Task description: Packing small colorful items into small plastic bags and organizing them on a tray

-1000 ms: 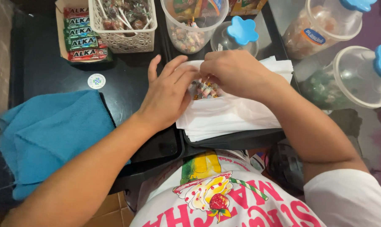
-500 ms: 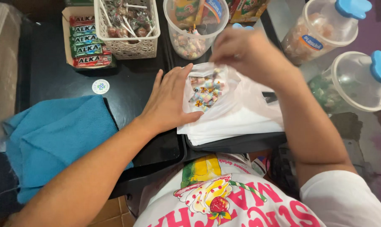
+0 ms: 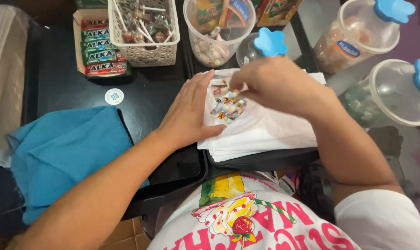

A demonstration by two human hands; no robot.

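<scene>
My left hand (image 3: 189, 113) lies flat and open on the left edge of a stack of white plastic bags (image 3: 265, 129), pinning it down. A small heap of colourful wrapped candies (image 3: 227, 106) sits on the top bag. My right hand (image 3: 277, 83) hovers over the heap with its fingertips pinched on a candy at the pile's upper edge. The bags rest on a black tray (image 3: 265, 161) in front of me.
A blue cloth (image 3: 66, 153) lies at the left. Behind stand a box of wrapped bars (image 3: 101, 46), a white basket of lollipops (image 3: 145, 28), an open clear tub of candy (image 3: 217, 32), a blue-knobbed lid (image 3: 265, 44) and two lidded jars (image 3: 358, 37) (image 3: 395, 92).
My right hand came back down from the open tub to the candy heap. The left hand stayed flat on the bags, and the heap is now uncovered.
</scene>
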